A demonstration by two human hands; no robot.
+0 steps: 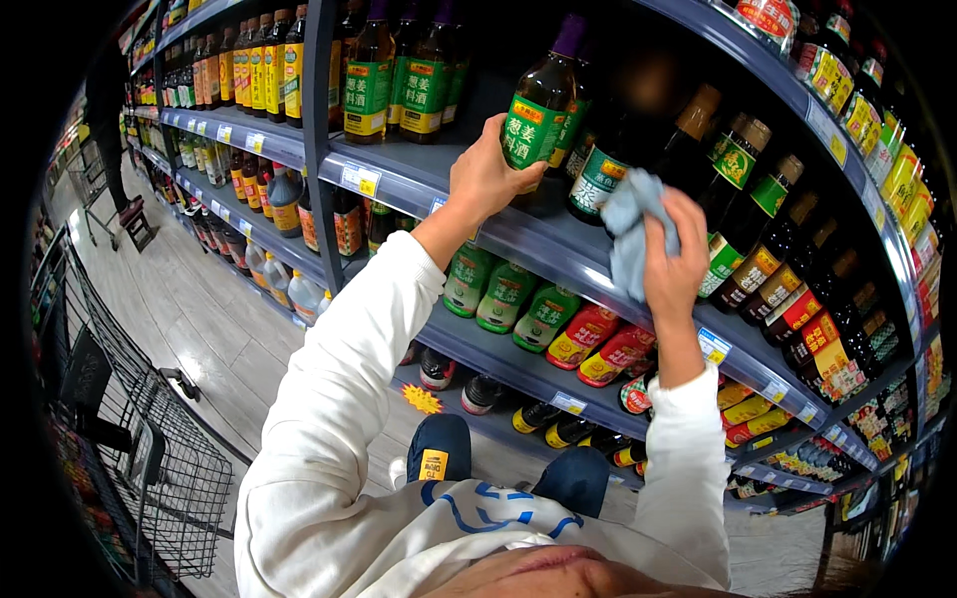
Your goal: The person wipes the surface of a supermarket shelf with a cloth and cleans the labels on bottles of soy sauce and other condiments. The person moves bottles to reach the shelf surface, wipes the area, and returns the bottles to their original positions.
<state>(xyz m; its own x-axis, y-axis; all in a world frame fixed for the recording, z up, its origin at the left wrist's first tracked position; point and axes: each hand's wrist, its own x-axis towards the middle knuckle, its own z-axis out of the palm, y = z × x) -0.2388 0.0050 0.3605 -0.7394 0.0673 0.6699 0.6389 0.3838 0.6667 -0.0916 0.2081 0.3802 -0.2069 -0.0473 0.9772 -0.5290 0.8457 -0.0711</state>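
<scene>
My left hand [490, 173] grips a glass bottle [536, 112] of cooking wine with a green and yellow label and a purple cap, tilted over the middle shelf. In my right hand [677, 250] is a bunched light-blue cloth [635, 224], held in front of the shelf edge. Just behind the cloth stands a dark sauce bottle [594, 179] with a green and white label. Matching purple-capped bottles [366, 82] stand on the shelf to the left. Part of the shelf surface [441, 161] shows between them and my left hand.
Green and red squeeze bottles [505, 295] line the shelf below. Dark sauce bottles [755, 269] fill the shelf on the right. A metal upright [320, 134] divides the shelving. A wire shopping cart [172, 471] stands at the left; farther off, a person in dark clothes [108, 127] is near another cart.
</scene>
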